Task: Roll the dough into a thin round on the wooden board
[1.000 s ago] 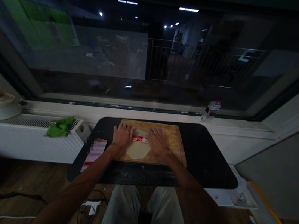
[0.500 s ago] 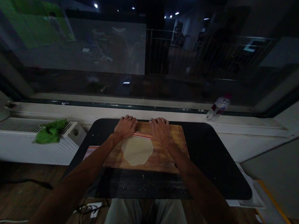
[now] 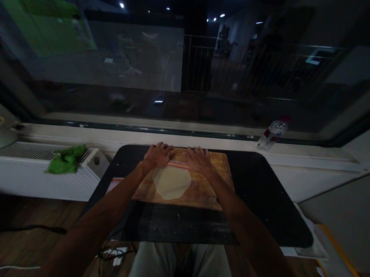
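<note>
A round, thin, pale dough sheet (image 3: 171,184) lies flat on a wooden cutting board (image 3: 202,193), which rests on a black table. A narrow red-and-white strip (image 3: 179,165) runs across the sheet's far edge, between my hands. My left hand (image 3: 159,154) is closed at the strip's left end, its fingers curled near the board's far edge. Closed at the strip's right end, my right hand (image 3: 198,159) mirrors it. The backs of both hands cover whatever is under the fingers, so I cannot tell exactly what they grip.
The black table (image 3: 260,192) carries pale specks near its front edge. A pink-edged packet (image 3: 115,183) lies left of the board. On the window sill stands a plastic bottle (image 3: 271,134). A green cloth (image 3: 67,159) hangs over the radiator (image 3: 41,181). Cables (image 3: 109,264) lie on the floor.
The view has shifted slightly. Both hands stay closed at the board's far side, with little visible movement against the board and dough sheet.
</note>
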Demonstrator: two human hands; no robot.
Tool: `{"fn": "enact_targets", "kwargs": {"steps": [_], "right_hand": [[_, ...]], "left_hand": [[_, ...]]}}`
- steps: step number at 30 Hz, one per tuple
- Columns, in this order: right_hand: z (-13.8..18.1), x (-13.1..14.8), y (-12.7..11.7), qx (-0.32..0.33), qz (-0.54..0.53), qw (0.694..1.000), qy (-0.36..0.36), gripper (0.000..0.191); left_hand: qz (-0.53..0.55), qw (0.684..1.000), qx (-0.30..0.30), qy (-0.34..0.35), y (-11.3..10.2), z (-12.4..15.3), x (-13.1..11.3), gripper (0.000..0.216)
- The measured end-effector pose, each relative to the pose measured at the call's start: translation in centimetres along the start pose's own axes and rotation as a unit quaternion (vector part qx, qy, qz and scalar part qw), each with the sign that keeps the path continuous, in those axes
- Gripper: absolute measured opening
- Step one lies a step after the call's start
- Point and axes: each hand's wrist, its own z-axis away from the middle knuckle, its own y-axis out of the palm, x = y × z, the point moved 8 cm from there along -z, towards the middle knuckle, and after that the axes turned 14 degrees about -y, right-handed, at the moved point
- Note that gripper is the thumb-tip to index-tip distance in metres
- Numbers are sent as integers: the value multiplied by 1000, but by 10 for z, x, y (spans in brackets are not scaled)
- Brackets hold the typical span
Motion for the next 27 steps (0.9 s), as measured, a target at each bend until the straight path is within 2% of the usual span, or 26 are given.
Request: {"fn": "enact_targets", "kwargs": {"steps": [4, 9, 15, 18, 21, 24, 27], "right_hand": [[12, 10, -9, -49, -6, 999, -17, 59], [38, 38, -31, -91, -29, 989, -116, 45], [69, 54, -38, -78, -65, 979, -174, 34], [80, 52, -36, -59, -64, 981, -175, 32], [93, 42, -36, -41, -58, 982, -173, 33], [107, 34, -37, -29, -60, 982, -179, 35], [120, 35, -36, -25, -53, 982, -180, 41]], "left_hand": [[12, 1000, -13, 3, 1, 11, 1, 48], [53, 998, -24, 21, 3, 23, 7, 41], [108, 991, 50, 64, 6, 6, -1, 34], [112, 988, 53, 92, 4, -4, -15, 30], [175, 972, 55, 144, 0, -8, -42, 29], [224, 953, 71, 190, -3, -4, -77, 27], [204, 957, 63, 199, -6, 7, -95, 30]]}}
